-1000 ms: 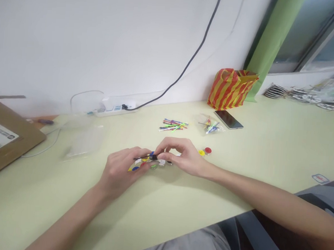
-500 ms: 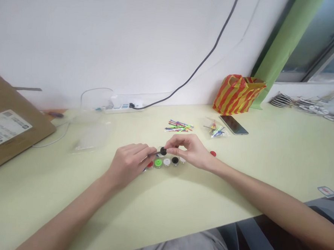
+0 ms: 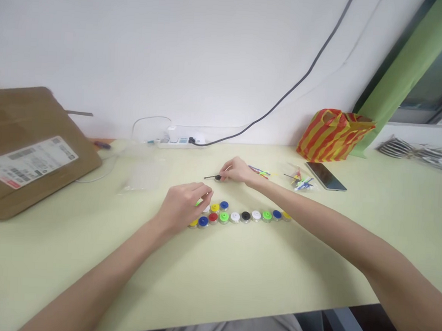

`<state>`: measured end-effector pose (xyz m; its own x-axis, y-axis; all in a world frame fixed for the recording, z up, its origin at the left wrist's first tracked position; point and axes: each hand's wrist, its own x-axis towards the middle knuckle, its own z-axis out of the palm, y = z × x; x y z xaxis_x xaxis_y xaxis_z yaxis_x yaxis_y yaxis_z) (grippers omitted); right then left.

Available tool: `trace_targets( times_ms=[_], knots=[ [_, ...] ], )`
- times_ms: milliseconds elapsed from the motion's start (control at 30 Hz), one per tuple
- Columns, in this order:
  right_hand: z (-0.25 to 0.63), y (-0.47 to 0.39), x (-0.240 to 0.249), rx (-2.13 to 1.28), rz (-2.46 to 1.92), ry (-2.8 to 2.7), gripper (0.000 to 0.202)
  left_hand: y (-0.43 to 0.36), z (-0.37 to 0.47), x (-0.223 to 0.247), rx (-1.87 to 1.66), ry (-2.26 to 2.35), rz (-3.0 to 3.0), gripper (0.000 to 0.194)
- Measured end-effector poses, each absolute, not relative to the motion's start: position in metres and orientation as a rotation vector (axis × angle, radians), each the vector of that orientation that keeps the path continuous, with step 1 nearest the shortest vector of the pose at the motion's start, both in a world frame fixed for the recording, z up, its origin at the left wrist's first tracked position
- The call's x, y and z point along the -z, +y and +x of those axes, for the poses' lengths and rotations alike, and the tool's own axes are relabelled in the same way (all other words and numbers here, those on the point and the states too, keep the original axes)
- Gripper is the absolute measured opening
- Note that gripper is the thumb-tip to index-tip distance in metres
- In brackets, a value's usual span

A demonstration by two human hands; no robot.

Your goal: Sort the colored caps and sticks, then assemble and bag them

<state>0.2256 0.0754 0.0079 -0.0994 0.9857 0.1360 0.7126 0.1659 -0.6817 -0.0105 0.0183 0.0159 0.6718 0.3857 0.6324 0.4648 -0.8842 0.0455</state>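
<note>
My right hand [image 3: 235, 170] pinches a small black-capped piece [image 3: 218, 177] with a thin black stick [image 3: 210, 177] pointing left from it, above the back part of the table. My left hand [image 3: 186, 203] is at the left end of the round pieces, thumb and fingertips slightly apart, nothing seen between them. The round pieces have clear bases and coloured tops: a front row with a red [image 3: 213, 217], a green [image 3: 224, 217] and a black one [image 3: 245, 216], and a shorter row behind with a blue one [image 3: 224, 205]. Both hands cover some pieces.
Coloured sticks [image 3: 258, 171] lie behind my right wrist, with a bag of sticks [image 3: 300, 180] and a phone [image 3: 325, 176] further right. A striped bag [image 3: 333, 135] stands near the wall. At left are a cardboard box [image 3: 35, 149], clear plastic packaging [image 3: 141, 174] and a power strip [image 3: 181, 141].
My right hand has moved back, away from my left hand, with the black piece and stick. My left hand has let go of the stick. The camera view has shifted left.
</note>
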Motion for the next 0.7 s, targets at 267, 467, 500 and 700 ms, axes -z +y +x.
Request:
trace_targets(
  times_ms=[267,467,500,700],
  knots=[
    [0.224,0.028,-0.038,-0.27,-1.615,-2.07,0.011,0.016,-0.01,-0.017,1.01,-0.665,-2.77,0.024],
    [0.209,-0.028,-0.046,-0.42,-1.504,-2.279,0.008,0.013,-0.008,-0.013,0.999,-0.699,-2.841,0.022],
    [0.208,-0.029,-0.043,-0.423,-1.501,-2.279,0.008,0.012,-0.007,-0.013,0.994,-0.704,-2.858,0.023],
    [0.21,-0.018,-0.028,-0.451,-1.471,-2.322,0.012,0.013,-0.007,-0.013,0.967,-0.723,-2.891,0.023]
  ],
)
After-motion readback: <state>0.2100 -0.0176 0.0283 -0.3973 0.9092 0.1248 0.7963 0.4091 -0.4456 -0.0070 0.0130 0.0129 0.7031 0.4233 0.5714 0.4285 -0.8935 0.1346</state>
